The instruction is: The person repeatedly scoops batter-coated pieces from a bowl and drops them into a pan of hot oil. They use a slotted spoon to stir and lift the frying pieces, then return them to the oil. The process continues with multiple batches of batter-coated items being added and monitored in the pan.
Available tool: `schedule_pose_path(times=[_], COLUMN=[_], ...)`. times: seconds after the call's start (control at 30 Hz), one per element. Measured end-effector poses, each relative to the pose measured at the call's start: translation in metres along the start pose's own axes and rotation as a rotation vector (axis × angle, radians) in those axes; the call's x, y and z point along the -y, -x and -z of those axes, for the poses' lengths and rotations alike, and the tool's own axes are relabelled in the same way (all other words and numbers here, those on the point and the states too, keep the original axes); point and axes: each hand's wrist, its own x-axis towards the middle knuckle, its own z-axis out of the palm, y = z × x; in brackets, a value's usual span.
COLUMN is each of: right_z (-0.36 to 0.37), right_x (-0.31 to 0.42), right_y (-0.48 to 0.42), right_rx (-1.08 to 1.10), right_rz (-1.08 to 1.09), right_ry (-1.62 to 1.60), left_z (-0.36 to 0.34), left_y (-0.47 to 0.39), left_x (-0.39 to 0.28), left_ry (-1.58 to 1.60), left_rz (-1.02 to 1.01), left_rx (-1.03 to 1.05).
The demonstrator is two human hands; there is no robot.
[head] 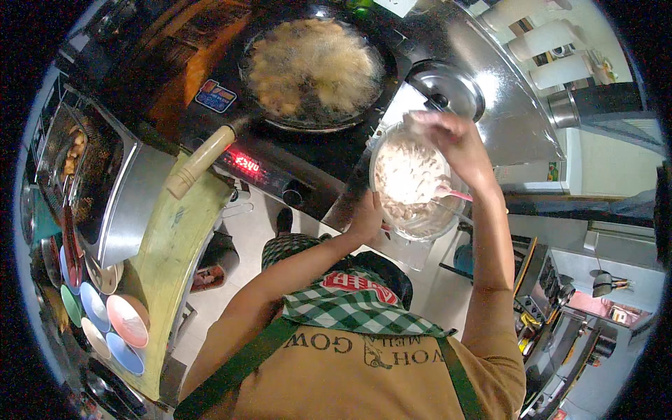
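My left hand (366, 215) grips the near left rim of a clear bowl (452, 223) that holds pale, batter-coated pieces (412, 170). Above the bowl's far right side is my right hand (443, 128), blurred, its fingers bent; whether it holds anything cannot be told. A utensil with a pink handle (458, 195) leans in the bowl against the right rim. Ahead and to the left, a large black wok (315, 127) stands on a cooktop, full of bubbling oil with golden pieces frying (315, 68).
A round metal lid (457, 86) lies on the steel counter beyond the bowl. A wooden handle (202, 161) juts past the cooktop's front edge, near the lit display (245, 161). Far left, a steel fryer-like container (118, 210) holds a mesh strainer with fried pieces, beside several coloured bowls (127, 320).
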Motion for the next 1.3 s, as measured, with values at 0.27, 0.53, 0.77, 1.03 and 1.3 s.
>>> schedule_pose_path(times=[0.27, 0.53, 0.77, 1.03, 1.3], right_z=[-0.072, -0.089, -0.013, -0.052, -0.114], right_x=[-0.004, -0.014, -0.002, -0.152, -0.147], right_y=[-0.094, -0.093, -0.044, 0.116, 0.128], right_rx=[-0.094, 0.079, -0.022, 0.278, 0.149], right_rz=[0.197, 0.038, -0.134, -0.288, -0.422], right_ry=[0.316, 0.194, -0.731, 0.265, 0.378], left_z=[-0.005, -0.012, -0.004, -0.004, -0.006], left_y=[-0.008, -0.01, -0.009, -0.006, -0.002], left_x=[0.015, 0.042, 0.035, 0.011, 0.007], left_ry=[0.039, -0.187, -0.338, 0.039, 0.189], left_rz=[0.126, -0.142, -0.257, 0.06, 0.095], left_rx=[0.034, -0.085, -0.008, 0.087, 0.035])
